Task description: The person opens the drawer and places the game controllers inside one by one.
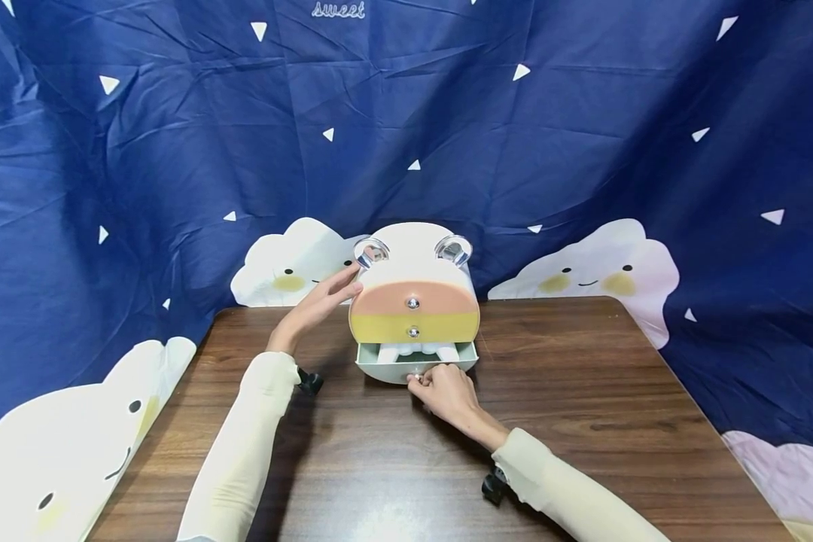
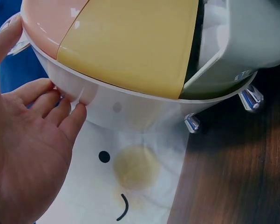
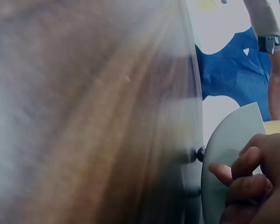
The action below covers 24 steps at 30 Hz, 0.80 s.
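Note:
A small rounded white drawer box (image 1: 413, 252) with two ring-shaped chrome pieces on top stands at the table's far side. Its pink-orange drawer (image 1: 386, 297) and yellow drawer (image 1: 379, 328) are closed. Below them the pale green bottom drawer (image 1: 382, 370) is pulled out, with something white (image 1: 406, 351) inside. My right hand (image 1: 449, 393) pinches the knob at that drawer's front; its fingers mostly hide the knob. My left hand (image 1: 321, 302) rests against the box's left side, fingertips on the white wall and fingers fairly straight, as the left wrist view (image 2: 35, 140) confirms.
The box stands on short chrome legs (image 2: 192, 123) on a dark wooden table (image 1: 583, 391). Behind hangs a blue cloth (image 1: 447, 113) with white triangles and smiling clouds. Black wrist straps (image 1: 494, 485) show at both sleeves.

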{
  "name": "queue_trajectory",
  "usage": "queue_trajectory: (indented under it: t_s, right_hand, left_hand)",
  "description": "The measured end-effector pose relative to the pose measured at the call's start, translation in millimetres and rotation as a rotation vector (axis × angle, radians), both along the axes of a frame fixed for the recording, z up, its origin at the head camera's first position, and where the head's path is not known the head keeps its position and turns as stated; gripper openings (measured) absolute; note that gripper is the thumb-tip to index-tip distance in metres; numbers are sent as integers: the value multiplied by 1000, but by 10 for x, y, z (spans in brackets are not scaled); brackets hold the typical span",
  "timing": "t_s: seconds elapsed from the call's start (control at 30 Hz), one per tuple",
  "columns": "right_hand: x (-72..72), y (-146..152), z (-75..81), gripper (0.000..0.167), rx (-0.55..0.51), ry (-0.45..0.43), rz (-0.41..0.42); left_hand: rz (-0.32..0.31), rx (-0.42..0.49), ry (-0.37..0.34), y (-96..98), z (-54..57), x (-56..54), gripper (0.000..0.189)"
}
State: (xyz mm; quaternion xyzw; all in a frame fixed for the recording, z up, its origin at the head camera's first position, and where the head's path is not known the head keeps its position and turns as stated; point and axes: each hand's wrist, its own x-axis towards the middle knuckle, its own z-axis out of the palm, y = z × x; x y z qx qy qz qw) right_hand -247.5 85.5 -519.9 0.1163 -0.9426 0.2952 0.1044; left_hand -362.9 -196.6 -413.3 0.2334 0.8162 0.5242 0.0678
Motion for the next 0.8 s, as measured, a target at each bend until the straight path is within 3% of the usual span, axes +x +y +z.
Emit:
queue_trajectory:
  t_s: [0.37, 0.8]
  right_hand:
    - [-242, -2, 20, 63, 33, -14, 6]
    - [-349, -5, 60, 63, -9, -54, 18]
  left_hand:
    - [14, -6, 10, 0, -19, -33, 70]
    - [14, -8, -11, -2, 22, -35, 71]
